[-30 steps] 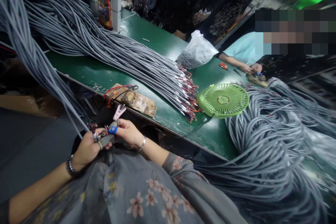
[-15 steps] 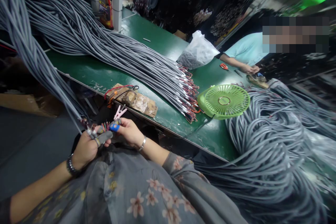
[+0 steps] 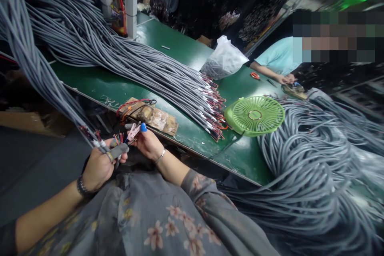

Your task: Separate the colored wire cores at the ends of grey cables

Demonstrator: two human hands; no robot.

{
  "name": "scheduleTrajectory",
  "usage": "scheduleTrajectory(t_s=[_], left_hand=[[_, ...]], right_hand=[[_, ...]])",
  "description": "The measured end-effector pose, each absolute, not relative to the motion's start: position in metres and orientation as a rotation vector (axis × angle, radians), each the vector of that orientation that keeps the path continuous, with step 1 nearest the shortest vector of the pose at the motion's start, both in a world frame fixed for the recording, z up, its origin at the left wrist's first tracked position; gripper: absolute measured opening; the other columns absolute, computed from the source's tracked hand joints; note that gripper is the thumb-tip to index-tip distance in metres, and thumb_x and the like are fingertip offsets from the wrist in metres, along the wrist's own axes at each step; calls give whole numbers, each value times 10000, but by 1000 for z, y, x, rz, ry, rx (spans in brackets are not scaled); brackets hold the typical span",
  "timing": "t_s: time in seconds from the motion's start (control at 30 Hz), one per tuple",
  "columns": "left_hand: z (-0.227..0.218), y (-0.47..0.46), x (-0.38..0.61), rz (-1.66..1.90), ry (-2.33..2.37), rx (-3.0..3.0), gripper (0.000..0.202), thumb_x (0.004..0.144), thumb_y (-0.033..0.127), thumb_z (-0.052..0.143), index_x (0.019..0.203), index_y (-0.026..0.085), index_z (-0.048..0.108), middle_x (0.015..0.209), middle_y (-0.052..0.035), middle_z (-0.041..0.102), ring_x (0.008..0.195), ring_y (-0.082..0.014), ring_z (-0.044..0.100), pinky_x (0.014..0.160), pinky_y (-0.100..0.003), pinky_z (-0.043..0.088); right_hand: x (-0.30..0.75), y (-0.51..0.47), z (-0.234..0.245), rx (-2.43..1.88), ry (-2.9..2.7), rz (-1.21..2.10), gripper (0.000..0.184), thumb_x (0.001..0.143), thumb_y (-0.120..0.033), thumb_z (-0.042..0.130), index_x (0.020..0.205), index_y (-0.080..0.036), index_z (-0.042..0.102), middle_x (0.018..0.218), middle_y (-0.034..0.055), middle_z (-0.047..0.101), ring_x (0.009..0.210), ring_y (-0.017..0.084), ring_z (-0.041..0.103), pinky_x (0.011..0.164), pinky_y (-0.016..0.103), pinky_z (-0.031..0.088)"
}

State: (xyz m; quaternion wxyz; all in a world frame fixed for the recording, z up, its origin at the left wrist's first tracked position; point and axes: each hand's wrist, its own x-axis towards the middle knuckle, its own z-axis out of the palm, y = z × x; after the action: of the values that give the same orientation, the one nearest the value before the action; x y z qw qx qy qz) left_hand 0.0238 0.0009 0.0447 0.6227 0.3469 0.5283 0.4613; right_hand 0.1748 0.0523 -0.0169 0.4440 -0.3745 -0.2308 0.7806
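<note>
Left hand (image 3: 97, 168) is clenching grey cable (image 3: 105, 150), just off the near edge of the tabletop (image 3: 240, 160). Coloured wires (image 3: 120, 139) are fanning out above its fingers, pointing up and away from the body, toward the wooden block (image 3: 163, 120). Cable's long axis is slanting, upper left to lower right, into the fist; a hanging bundle (image 3: 39, 60) is coming down from the upper left to the same spot. White collars (image 3: 96, 143) are showing just above the fist, dark-red wire tufts (image 3: 97, 133) beyond them pointing up-left.

Right hand (image 3: 148, 143) is pinching pink clip (image 3: 133, 131), just right of the wire fan. Clip's long axis is tilting, lower left to upper right. Can't tell if it's touching the wires. Blue cot (image 3: 143, 127) is covering the thumb tip.

Cardboard box (image 3: 27, 122) is sitting low at left; contents too dark to tell. Coiled cables (image 3: 300, 156) are heaping up at right.

Wooden block is lying along the near edge. Behind it the main bundle (image 3: 150, 68) is stretching lengthwise, copper ends (image 3: 220, 108) pointing right at the green fan (image 3: 264, 122).

Farther: translucent bag (image 3: 225, 58) is holding greyish pieces, too blurred to name. Tool holder (image 3: 120, 28) by the white post (image 3: 131, 8) is carrying something red. Orange-handled tool (image 3: 255, 75) is lying right of the bag. Co-worker (image 3: 279, 54) is keeping both hands close together; grip unclear.
</note>
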Motion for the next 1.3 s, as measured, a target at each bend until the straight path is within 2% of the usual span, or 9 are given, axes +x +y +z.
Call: scheduleTrajectory(t_s=[0.23,0.4,0.5,0.6,0.67,0.87,1.07,1.2,1.3], left_hand=[[34,4,25,1034,1230,799,362,489,406,950,534,210,649,473,0,681,420,-125,580,448,-220,440],[33,0,21,1048,1226,785,364,484,390,965,536,209,653,470,3,676,426,-126,577,445,-221,451],[27,-5,17,1059,1220,791,380,491,427,987,572,209,687,485,-4,685,437,-138,591,451,-237,483],[20,-10,12,1051,1233,869,417,503,492,998,570,210,697,496,-23,697,449,-151,611,457,-248,508],[17,-11,9,1019,1249,936,432,504,535,997,565,212,716,495,-32,705,451,-159,623,459,-253,518],[23,-9,4,846,1207,1127,452,552,615,977,589,219,762,526,-37,739,477,-177,651,510,-279,565],[22,-11,9,1016,1246,890,441,461,547,998,530,222,708,484,-12,696,448,-152,617,458,-248,507],[27,-9,15,1103,1247,811,405,471,489,995,526,220,697,466,-3,686,417,-134,585,435,-234,465],[34,-7,19,1120,1247,754,410,432,475,1002,516,213,698,453,1,680,402,-120,570,427,-221,448]], right_hand=[[164,55,-20,-935,-499,1827,492,924,-702,768,895,-211,746,739,21,671,734,184,620,690,291,528],[171,48,-19,-902,-558,1954,604,902,-796,724,862,-194,720,726,14,665,671,148,588,656,265,539],[180,34,-24,-836,-701,2066,685,727,-841,846,839,-183,691,747,12,671,647,129,581,623,260,535],[185,18,-27,-833,-839,2063,732,512,-748,1008,853,-187,684,736,-22,671,604,105,559,606,259,523],[184,12,-25,-886,-891,2006,718,469,-715,1030,815,-195,675,688,-51,653,561,88,536,579,247,495],[178,14,-14,-999,-926,1933,627,459,-596,1058,727,-188,664,615,-68,644,511,70,509,553,235,447],[177,14,-10,-1072,-907,1925,614,443,-590,1051,710,-181,680,604,-49,652,509,79,523,532,240,422],[179,15,-15,-1013,-906,1914,569,492,-535,1059,727,-187,675,605,-59,645,523,80,515,559,246,441],[185,23,-21,-964,-808,1951,514,644,-565,1004,796,-189,687,671,-31,677,567,100,539,597,264,491]])
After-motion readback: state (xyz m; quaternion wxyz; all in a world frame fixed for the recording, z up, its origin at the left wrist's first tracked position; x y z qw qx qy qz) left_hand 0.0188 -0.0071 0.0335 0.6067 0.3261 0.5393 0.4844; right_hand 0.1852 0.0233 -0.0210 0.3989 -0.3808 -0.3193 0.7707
